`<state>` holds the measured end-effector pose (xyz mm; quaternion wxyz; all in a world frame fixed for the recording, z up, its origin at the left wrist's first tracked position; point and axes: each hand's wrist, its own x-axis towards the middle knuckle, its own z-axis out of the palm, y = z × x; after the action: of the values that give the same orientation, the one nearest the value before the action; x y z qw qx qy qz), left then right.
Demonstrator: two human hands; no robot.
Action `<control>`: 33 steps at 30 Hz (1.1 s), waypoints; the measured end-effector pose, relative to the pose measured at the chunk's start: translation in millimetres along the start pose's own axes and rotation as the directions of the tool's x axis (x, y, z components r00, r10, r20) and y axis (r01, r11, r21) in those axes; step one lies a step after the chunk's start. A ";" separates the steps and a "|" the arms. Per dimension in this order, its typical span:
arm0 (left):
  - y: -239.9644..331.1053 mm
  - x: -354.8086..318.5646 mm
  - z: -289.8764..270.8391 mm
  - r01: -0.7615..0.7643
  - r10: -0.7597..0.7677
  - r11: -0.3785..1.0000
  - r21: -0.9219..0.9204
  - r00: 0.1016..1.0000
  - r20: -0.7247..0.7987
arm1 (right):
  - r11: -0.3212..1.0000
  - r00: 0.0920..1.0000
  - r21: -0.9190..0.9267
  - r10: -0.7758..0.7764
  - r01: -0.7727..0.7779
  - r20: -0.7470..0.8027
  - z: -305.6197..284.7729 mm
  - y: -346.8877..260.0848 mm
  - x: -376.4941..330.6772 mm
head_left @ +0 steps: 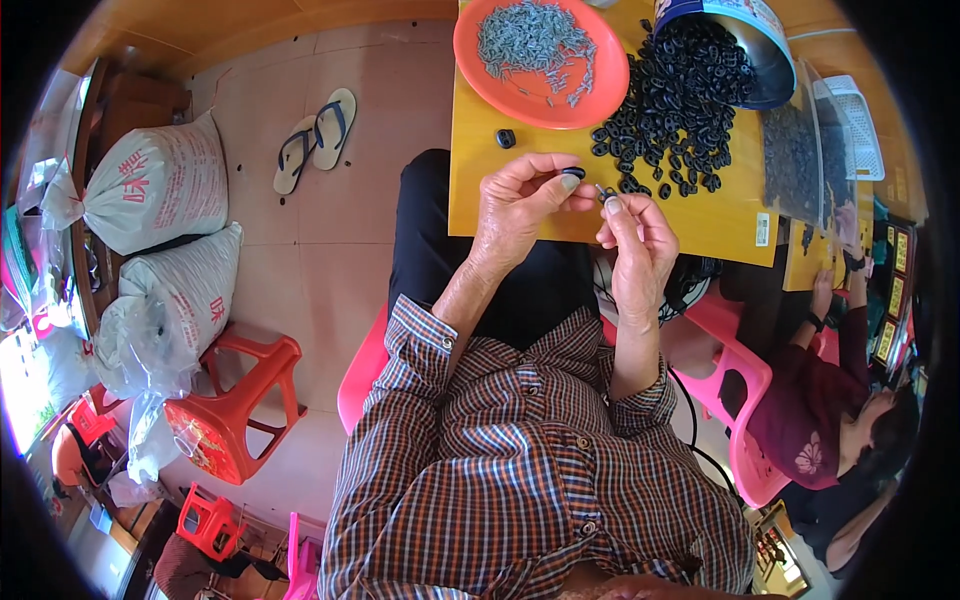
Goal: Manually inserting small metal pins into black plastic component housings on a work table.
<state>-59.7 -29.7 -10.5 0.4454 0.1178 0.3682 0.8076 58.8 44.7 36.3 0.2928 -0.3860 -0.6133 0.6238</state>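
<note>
Over the near edge of the yellow table, my left hand [525,200] pinches a small black plastic piece [573,173] between thumb and forefinger. Close beside it, my right hand [640,240] has its thumb and fingertips closed on another small dark piece [609,196], with a thin pale tip pointing toward the left hand; the fingers partly hide it. Beyond my hands lies a pile of black oval pieces with holes [680,110]. One black piece [505,138] sits apart on the left. Small grey metal pieces [535,40] fill part of an orange plate [470,75].
A tipped tub [785,75] spills the pile at the back right, near a clear plastic divider [795,160]. Another person [800,400] works at the right. Sandals [335,130], white sacks [165,185] and a red stool [245,400] are on the left.
</note>
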 end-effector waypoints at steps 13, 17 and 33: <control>-3.7 -1.8 0.8 -0.160 0.161 0.960 0.228 0.987 0.017 | 1.000 0.999 0.000 -0.016 0.016 -0.049 10.8 -7.3 -1.2; -5.4 -1.3 0.1 -0.208 0.198 0.910 0.358 0.978 0.065 | 1.000 0.999 0.009 -0.020 0.021 -0.046 8.4 -6.1 -0.8; 3.6 -3.9 -3.5 0.009 -0.020 0.996 0.088 0.993 0.117 | 0.999 0.999 0.023 0.044 -0.043 -0.012 1.6 -6.8 -2.1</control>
<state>-61.6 -35.8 -9.9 0.4667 0.1820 0.3770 0.7791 57.8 42.6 43.3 0.2875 -0.3998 -0.5957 0.6345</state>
